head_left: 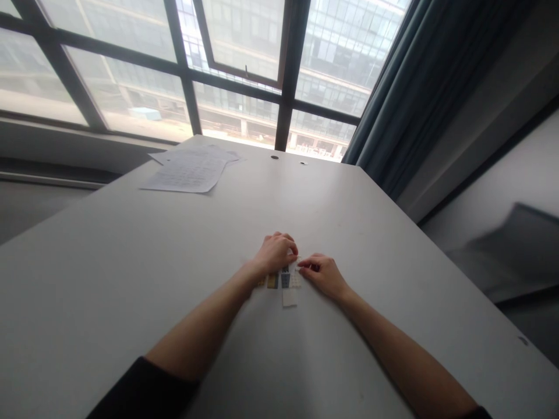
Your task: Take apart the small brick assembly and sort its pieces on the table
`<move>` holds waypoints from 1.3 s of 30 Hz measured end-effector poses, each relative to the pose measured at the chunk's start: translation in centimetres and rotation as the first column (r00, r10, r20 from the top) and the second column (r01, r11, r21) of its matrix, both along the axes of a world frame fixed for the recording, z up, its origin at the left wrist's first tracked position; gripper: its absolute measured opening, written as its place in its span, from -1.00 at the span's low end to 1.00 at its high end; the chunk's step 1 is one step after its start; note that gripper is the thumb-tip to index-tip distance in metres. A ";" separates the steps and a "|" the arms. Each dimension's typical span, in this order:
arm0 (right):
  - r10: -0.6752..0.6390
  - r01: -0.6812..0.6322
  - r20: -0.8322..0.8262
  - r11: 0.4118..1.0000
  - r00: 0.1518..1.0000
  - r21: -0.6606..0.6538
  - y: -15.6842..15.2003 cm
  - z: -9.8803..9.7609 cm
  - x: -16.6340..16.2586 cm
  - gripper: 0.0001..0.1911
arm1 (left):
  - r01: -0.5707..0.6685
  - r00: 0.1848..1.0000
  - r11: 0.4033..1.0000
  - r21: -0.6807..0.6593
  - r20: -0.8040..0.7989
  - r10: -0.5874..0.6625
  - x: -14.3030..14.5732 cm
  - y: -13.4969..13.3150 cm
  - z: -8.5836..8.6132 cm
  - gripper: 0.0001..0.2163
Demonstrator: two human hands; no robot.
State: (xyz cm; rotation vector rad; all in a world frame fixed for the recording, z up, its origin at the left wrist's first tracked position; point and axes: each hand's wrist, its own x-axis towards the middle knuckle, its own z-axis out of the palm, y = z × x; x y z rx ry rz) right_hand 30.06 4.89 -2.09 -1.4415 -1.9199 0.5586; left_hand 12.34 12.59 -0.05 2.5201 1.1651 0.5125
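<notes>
Over the white table, my left hand [278, 251] reaches in from the left with curled fingers, its thumb and fingertips pinched at a small whitish building brick [299, 259]. Facing it from the right, my right hand [322, 276] has its thumb and fingers closed at the same whitish piece, which is mostly covered by fingertips. Just below the hands lie a dark grey studded brick [285, 281] and a white studded brick [296, 281]. A smooth white flat piece [289, 298] is nearest to me. Partly under my left hand are a yellow and grey piece [272, 281] and a yellow brick [261, 282].
Printed paper sheets [187, 171] overlap at the table's far left. Two small round holes, one of them a dark cable hole [275, 157], sit near the far edge. Beyond it are framed windows [244, 35], and a dark blue curtain [419, 75] hangs on the right.
</notes>
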 end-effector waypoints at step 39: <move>0.090 -0.101 0.095 0.988 0.991 0.115 -5.3 0.2 1.8 -0.84 | -0.060 0.996 0.981 0.186 -0.052 0.071 -14.0 -6.5 -2.1 -0.58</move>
